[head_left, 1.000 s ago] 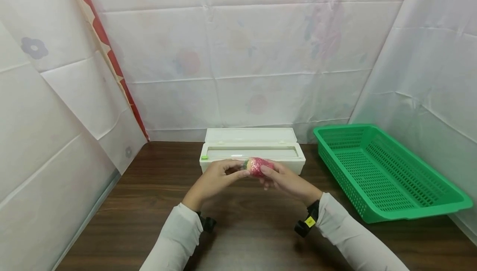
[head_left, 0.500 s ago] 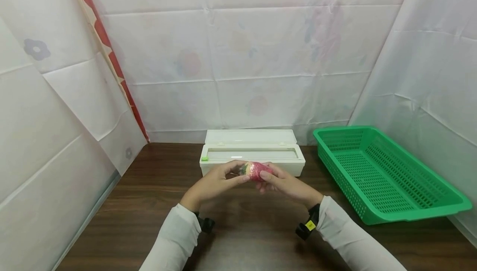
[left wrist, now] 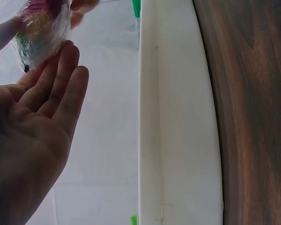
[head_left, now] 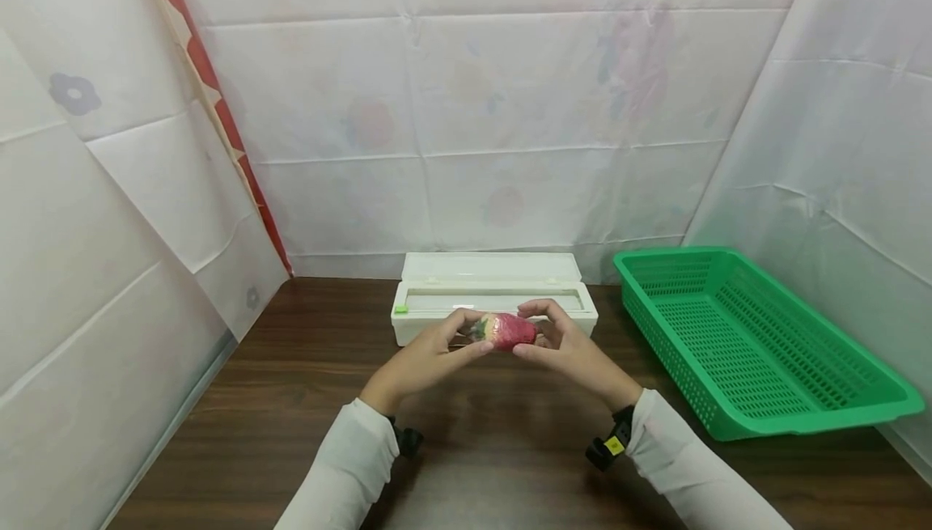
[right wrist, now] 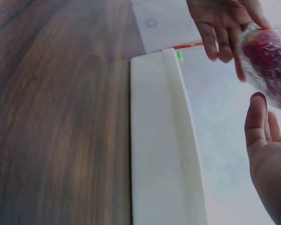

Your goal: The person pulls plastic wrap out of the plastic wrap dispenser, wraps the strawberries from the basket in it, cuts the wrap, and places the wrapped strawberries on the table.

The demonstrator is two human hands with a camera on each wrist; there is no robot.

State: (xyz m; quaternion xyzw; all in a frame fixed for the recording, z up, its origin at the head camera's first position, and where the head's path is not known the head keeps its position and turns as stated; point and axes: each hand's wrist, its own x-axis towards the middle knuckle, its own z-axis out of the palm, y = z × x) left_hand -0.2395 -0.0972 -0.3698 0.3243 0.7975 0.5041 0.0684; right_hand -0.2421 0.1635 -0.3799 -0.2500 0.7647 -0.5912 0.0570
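A small fruit-like thing [head_left: 510,331] wrapped in clear cling film, red with a pale yellow band and a green end, is held above the table in front of a white box. My left hand [head_left: 429,354] pinches its green end between thumb and fingers; the palm shows in the left wrist view. Around the red end curves my right hand [head_left: 575,352], its thumb touching the lower edge and its index finger lifted above. In the right wrist view the film on the wrapped fruit-like thing [right wrist: 267,61] looks wrinkled and shiny.
Behind the hands, a long white cling film dispenser [head_left: 502,324] stands with its lid [head_left: 489,266] raised and a green tab at its left. To the right sits a green plastic basket [head_left: 728,425] on the dark wooden table [head_left: 291,417]. White patterned sheets hang around.
My right hand has loosened its grip on the red end and shifted slightly right, its index finger now raised. The left hand keeps its pinch on the green end.
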